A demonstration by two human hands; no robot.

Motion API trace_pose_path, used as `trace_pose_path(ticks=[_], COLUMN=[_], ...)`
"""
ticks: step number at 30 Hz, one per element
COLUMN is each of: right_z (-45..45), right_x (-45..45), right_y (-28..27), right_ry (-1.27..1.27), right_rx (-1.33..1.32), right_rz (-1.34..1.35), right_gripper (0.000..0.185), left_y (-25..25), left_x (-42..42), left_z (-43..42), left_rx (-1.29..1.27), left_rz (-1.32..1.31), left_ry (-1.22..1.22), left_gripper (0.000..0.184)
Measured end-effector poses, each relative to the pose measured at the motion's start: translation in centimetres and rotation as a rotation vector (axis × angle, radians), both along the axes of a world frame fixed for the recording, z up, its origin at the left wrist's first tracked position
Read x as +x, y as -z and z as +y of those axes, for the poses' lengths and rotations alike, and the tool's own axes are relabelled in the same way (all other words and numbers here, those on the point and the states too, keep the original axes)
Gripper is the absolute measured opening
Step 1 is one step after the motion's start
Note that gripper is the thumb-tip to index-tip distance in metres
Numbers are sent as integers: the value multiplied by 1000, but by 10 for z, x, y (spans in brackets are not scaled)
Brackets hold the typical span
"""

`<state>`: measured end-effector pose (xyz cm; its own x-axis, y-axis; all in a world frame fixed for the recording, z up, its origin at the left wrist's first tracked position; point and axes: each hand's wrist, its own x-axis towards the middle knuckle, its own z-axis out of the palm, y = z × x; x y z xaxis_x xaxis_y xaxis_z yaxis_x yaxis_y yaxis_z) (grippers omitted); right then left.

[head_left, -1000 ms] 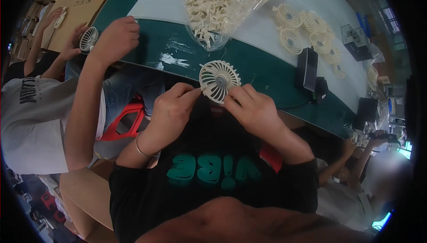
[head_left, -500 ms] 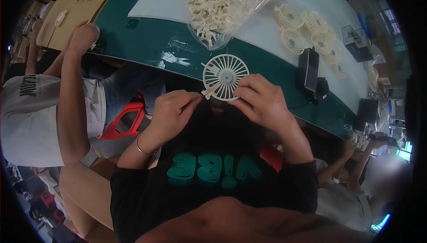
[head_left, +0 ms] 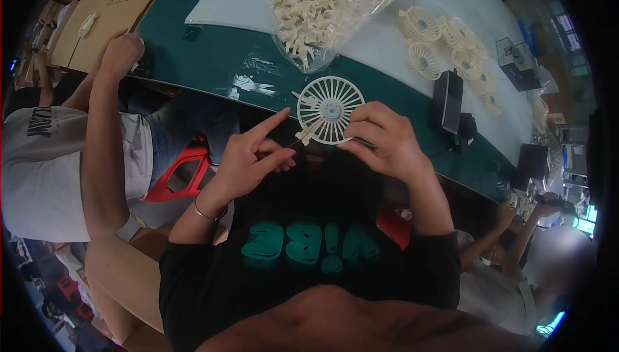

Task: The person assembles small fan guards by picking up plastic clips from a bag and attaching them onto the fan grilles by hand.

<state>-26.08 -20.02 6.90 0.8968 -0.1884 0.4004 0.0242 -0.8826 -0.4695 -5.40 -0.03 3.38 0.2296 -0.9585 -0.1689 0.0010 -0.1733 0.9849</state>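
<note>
A cream round fan grille (head_left: 315,126) with radial spokes and a grey motor-like disc (head_left: 332,111) at its centre is held up just off the table's front edge. My right hand (head_left: 383,138) pinches its right rim between thumb and fingers. Left of the grille is my left hand (head_left: 255,152), index finger stretched toward the rim, thumb bent against the other fingers. A thin reddish wire (head_left: 298,142) runs from the grille's lower left tab to those fingertips, which appear to pinch it.
On the green-topped table (head_left: 213,52) lies a clear bag of small cream parts (head_left: 309,13). More cream fan grilles (head_left: 423,60) are grouped at right, near a black box-shaped device (head_left: 446,100). A co-worker's arm (head_left: 106,133) rests at left by cardboard (head_left: 80,26).
My left index finger has lifted off the grille's lower left edge and straightened, and that hand has drawn slightly down. The grille and my right hand have shifted slightly right.
</note>
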Motion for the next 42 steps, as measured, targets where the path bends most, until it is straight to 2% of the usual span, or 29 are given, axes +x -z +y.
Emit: trace_pose_path(ticks=[4,6,10,12,13,15,16,18,19,21,24,25,26,27,28,29,30,31,33,36,40,42], right_z=[-1,-1,-3,-4,-4,-4,-5,-7,-7,-7,-3,1,2,1,-2,-7,-15,-22,-35,-47,-39,-23], right_x=[1,0,-1,1,3,6,8,12,14,18,25,28,30,32,36,40,44,50,60,71,72,65], right_y=[-1,-1,0,3,5,10,13,18,20,28,40,40,41,38,34,32,34,36,41,53,48,33], right_ry=[-32,-37,-123,-184,-232,-274,-298,-324,-347,-370,-425,-413,-401,-402,-287,-173,-120,-123,-90,-103,-89,-56], right_rx=[36,45,266,359,452,543,576,603,585,563,613,618,624,625,607,589,423,425,149,257,305,400], right_rz=[-24,-32,29,61,97,134,161,187,192,196,245,252,259,262,191,122,95,98,189,283,275,87], right_gripper=[23,24,23,22,19,17,16,15,15,15,16,19,22,22,25,29,28,28,30,23,17,14], left_y=[0,-1,-1,6,10,20,24,31,31,32,39,38,40,42,44,45,46,46,46,46,41,40], left_x=[1,-1,-2,-1,2,9,12,19,17,11,15,16,17,19,21,22,24,26,29,32,31,30], left_z=[0,-1,-4,-5,-6,-7,-6,-7,-7,-5,-3,-1,0,0,1,2,3,4,3,1,-1,-3], left_rx=[36,78,44,-136,-136,-245,-245,-335,-337,-318,-439,-385,-386,-434,-481,-478,-472,-464,-447,-483,-524,-546], left_rz=[16,115,127,121,120,-141,-141,-209,-209,-115,11,39,41,-74,-191,-189,-323,-459,-504,-598,-742,-800], left_ry=[30,26,43,65,65,178,179,223,223,80,61,55,53,20,-14,-18,-63,-107,-115,-107,-126,-139], left_gripper=[71,75,80,85,85,75,75,62,62,47,41,30,30,29,28,28,29,29,30,31,34,34])
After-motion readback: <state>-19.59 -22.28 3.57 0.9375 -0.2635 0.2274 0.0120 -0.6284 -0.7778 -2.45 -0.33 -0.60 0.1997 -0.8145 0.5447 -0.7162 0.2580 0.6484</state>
